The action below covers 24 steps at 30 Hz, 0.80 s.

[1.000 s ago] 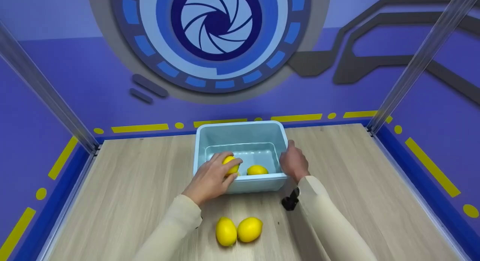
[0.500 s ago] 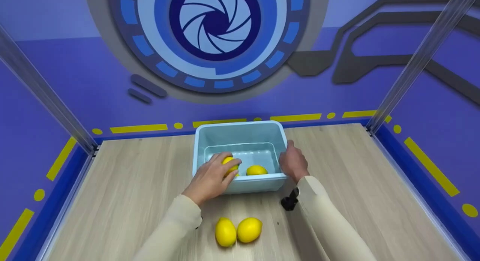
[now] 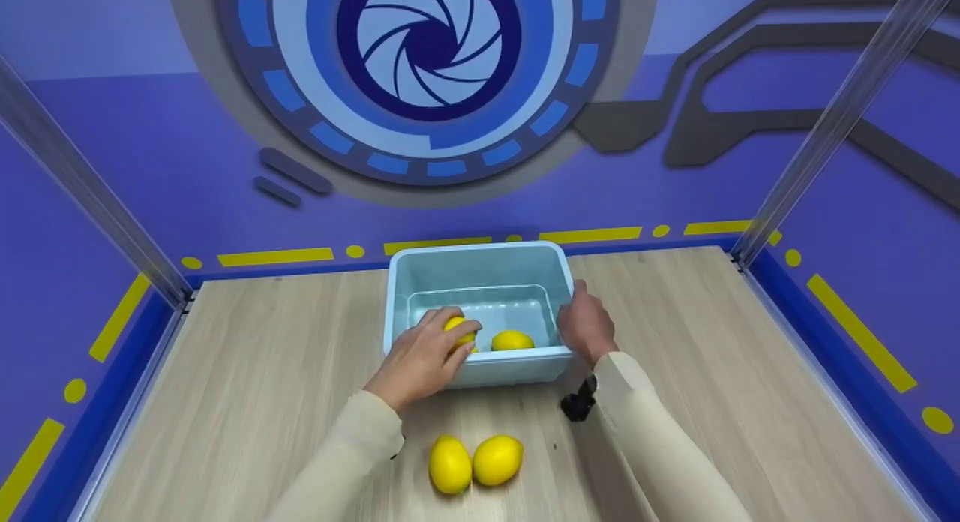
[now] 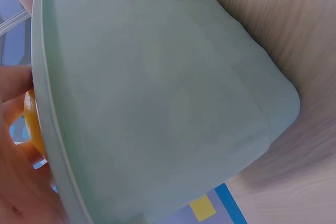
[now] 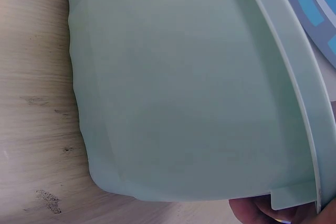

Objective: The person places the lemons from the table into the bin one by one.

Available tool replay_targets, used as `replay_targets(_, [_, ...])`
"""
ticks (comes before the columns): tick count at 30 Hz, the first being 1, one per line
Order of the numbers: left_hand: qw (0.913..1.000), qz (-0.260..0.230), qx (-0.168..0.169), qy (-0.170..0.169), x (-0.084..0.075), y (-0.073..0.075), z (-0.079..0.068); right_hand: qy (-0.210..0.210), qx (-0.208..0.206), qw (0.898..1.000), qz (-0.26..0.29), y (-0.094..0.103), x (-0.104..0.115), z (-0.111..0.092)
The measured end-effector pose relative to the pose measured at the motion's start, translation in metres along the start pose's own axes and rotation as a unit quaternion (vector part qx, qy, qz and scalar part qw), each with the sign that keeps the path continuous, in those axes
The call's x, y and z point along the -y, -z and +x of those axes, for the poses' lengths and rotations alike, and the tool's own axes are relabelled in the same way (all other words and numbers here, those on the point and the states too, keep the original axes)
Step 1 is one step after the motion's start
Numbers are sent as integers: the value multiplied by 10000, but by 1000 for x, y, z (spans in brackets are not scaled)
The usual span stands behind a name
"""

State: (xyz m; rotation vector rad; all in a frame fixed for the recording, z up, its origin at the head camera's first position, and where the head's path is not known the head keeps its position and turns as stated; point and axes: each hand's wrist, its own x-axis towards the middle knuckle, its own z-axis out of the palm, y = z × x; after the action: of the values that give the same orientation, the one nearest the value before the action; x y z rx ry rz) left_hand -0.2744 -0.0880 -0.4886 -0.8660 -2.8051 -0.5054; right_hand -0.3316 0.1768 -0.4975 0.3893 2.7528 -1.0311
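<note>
My left hand (image 3: 420, 357) reaches over the front rim of a light blue plastic bin (image 3: 517, 370) and grips a lemon (image 3: 466, 339) just inside its front left corner. In the left wrist view, part of that lemon (image 4: 32, 124) shows between the fingers behind the rim. A second lemon (image 3: 513, 340) lies in the bin to the right, its lower part hidden by the front wall. My right hand (image 3: 589, 323) grips the bin's right side at the rim. The right wrist view shows curled fingers (image 5: 249, 211) under the rim's edge.
Two more lemons (image 3: 450, 464) lie side by side on the wood-grain table (image 3: 285, 402), in front of the bin and between the forearms. Purple panels (image 3: 300, 229) enclose the back and sides, with clear posts (image 3: 821, 132) at the corners. A black mount (image 3: 577, 403) sits under the right wrist.
My left hand and its lemon have sunk very slightly in the bin. The right hand keeps its grip, and the bin and other lemons stay where they were.
</note>
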Motion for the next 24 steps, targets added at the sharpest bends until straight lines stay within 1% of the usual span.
replay_targets(8, [9999, -49, 87, 68, 1, -2, 1, -103, 35, 9999, 36, 0, 1, 0])
replay_targets(16, [9997, -114, 204, 90, 1, -2, 0, 76, -70, 9999, -50, 0, -1, -1])
replay_targets(24, [9990, -173, 345, 205, 1, -4, 1, -38, -9, 10000, 84, 0, 0, -2])
